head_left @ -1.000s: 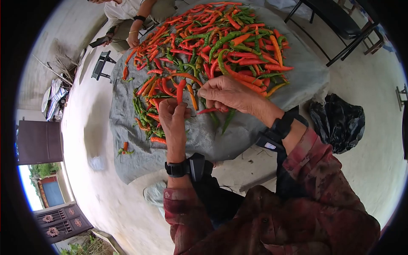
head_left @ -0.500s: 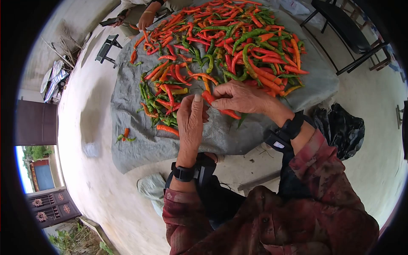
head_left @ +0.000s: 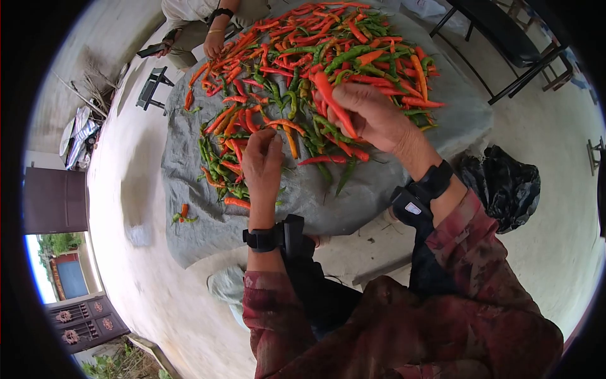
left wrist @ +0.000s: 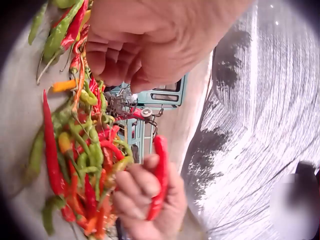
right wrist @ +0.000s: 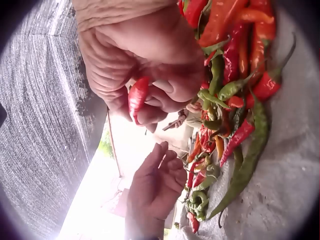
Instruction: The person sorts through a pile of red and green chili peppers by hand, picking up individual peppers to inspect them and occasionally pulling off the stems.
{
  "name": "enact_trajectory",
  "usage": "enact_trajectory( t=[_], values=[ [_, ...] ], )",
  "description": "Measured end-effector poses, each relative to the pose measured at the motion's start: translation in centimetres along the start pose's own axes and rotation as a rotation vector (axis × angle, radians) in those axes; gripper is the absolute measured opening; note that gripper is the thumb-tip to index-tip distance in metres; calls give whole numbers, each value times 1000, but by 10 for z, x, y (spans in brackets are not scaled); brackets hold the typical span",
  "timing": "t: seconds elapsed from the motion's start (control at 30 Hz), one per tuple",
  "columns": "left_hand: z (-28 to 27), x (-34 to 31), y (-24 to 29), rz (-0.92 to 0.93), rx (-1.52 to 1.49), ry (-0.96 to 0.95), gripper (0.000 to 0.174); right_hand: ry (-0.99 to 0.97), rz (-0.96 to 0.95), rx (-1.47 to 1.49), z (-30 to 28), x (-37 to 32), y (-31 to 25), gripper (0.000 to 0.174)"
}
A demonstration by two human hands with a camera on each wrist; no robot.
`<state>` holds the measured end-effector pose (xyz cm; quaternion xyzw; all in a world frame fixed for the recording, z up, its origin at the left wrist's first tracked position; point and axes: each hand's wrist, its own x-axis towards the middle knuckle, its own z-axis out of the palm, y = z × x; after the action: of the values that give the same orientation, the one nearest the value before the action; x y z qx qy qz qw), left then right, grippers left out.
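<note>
While the right hand [head_left: 375, 120] grips a red pepper [head_left: 333, 104] between thumb and fingers, far end toward eleven o'clock, the left hand [head_left: 262, 161] lies at its eight o'clock, fingers bent and thumb close to them; whether it pinches anything small I cannot tell. Hand and pepper cover part of the big heap of peppers [head_left: 353, 44], red, orange and green, which spreads toward twelve o'clock. A smaller pile [head_left: 221, 145] crowds the left hand from ten o'clock, partly hidden behind it. A lone orange pepper [head_left: 237, 203] lies near that hand at seven o'clock, and a little cluster [head_left: 184, 215] sits farther off at eight.

Under all of this is a grey cloth [head_left: 315, 208], creased along its left side. At the left hand's eleven o'clock, another person's hand [head_left: 214, 44] touches the heap's edge. Around the cloth runs a pale floor [head_left: 132, 189]. From the right hand, a black-seated chair [head_left: 499, 35] stands at two o'clock and a crumpled black plastic bag [head_left: 502, 189] at four. From the left hand, a small dark stool [head_left: 151, 88] stands at ten o'clock, with dry twigs [head_left: 88, 88] beyond it by the wall; a plain dark door panel [head_left: 55, 201] is near nine, and a decorated metal gate [head_left: 88, 322] between seven and eight.
</note>
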<state>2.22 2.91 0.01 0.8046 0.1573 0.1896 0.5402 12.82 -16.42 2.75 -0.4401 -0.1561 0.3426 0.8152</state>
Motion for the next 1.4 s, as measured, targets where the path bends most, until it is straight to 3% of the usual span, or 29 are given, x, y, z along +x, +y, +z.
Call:
enact_trajectory(
  t=[0.03, 0.07, 0.13, 0.27, 0.4, 0.5, 0.57, 0.7, 0.73, 0.8, 0.83, 1.0, 1.07, 1.13, 1.23, 1.4],
  values=[
    [5, 5, -10, 142, 230, 40, 24, 2, -162, 212, -6, 2, -1, 30],
    [9, 7, -19, 146, 230, 33, 24, 8, -168, 213, -11, 2, 0, 30],
    [19, 8, -21, 215, 608, 62, 26, 107, -47, 248, -11, 1, -2, 32],
    [32, 13, -18, 100, 742, 10, 30, -60, 79, -41, -3, -5, 3, 44],
    [35, 20, -29, 143, 765, 11, 28, -51, -6, -40, -7, -4, 2, 44],
    [33, 20, -24, 144, 548, 55, 27, -4, -4, -88, -10, 0, 5, 42],
    [26, 13, -10, -81, -51, -23, 31, 13, -10, -154, -6, -2, 6, 41],
    [20, -8, 11, -29, -342, -116, 21, 45, -2, -450, 4, -1, 16, 39],
    [20, -13, 12, -31, -342, -111, 21, 40, 1, -451, 2, 3, 26, 39],
    [20, -24, 17, -14, -360, -206, 18, 20, -325, -750, 8, 9, 40, 38],
    [19, -27, 16, -17, -356, -266, 16, 0, -179, -852, 10, 5, 34, 40],
    [14, -28, 10, 59, -297, -288, 15, -36, -185, -932, 12, 7, 33, 36],
    [8, -26, 13, -81, -140, -312, 15, 155, -137, -585, 13, 5, 24, 31],
    [2, -22, 5, -13, 1, -223, 14, 185, -128, -546, 6, 5, 15, 29],
    [1, -13, 1, 104, 204, -98, 14, 123, -218, 228, -2, 5, 6, 27],
    [22, 5, -3, 264, 319, -48, 18, 41, -239, 512, -16, 3, 5, 25]
  ],
)
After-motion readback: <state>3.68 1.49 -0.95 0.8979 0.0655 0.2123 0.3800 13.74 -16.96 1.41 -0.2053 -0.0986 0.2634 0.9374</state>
